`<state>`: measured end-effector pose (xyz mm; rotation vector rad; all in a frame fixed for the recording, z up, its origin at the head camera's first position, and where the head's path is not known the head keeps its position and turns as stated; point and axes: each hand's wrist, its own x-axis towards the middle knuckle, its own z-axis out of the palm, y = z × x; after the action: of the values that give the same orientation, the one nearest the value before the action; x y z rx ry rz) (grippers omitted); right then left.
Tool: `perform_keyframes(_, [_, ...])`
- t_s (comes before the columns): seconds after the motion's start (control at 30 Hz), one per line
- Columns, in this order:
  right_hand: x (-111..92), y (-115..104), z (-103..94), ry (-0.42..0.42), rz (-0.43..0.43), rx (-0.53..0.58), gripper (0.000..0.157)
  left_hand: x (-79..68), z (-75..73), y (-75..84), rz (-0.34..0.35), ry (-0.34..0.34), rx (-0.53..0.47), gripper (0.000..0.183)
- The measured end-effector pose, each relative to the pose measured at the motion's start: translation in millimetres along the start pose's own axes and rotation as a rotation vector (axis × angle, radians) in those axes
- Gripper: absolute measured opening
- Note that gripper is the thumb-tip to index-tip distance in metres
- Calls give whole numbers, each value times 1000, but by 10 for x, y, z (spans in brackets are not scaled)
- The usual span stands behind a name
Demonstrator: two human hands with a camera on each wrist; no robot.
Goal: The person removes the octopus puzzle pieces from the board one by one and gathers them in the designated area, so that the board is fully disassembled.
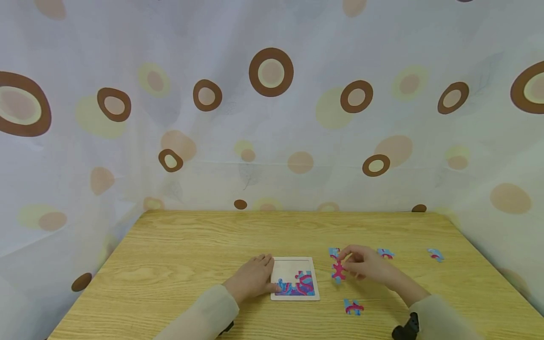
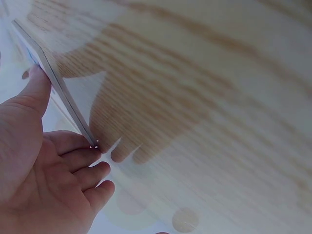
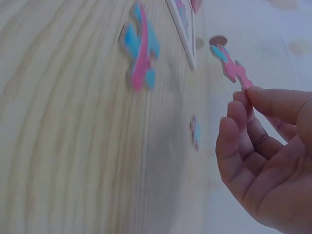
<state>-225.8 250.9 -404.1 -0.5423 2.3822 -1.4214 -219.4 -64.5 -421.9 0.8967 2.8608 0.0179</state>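
Observation:
A square jigsaw tray [image 1: 290, 269] with a pale border lies on the table. Joined pink, blue and purple pieces [image 1: 305, 284] fill its bottom and right side. My left hand [image 1: 254, 278] rests along the tray's left edge, its thumb over the lower-left corner and its fingers fairly straight. Right of the tray, my right hand [image 1: 366, 265] pinches a pink and blue puzzle piece [image 3: 233, 67] between thumb and fingers. In the right wrist view that piece is raised off the wood. A loose puzzle piece [image 1: 334, 252] lies just behind it.
Other loose puzzle pieces lie on the wooden table [image 1: 204, 236]: one [image 1: 353, 307] nearer me, one [image 1: 386, 253] beyond my right hand and one [image 1: 435, 255] farther right. A patterned curtain [image 1: 272, 141] stands behind the table and along both sides.

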Motion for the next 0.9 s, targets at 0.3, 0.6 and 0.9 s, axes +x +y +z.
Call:
perform_keyframes(0.3, [-427,299,-426,-94,11,34,23,0,19,-12,5,-7,8,76])
perform_keyframes(0.6, [-773,598,-736,-192,-4,92,19,-2,12,-12,14,-6,11,76])
perform_keyframes(0.9, [-951,751,-848,-250,1,89,16,-8,14,-12,19,-4,18,77])
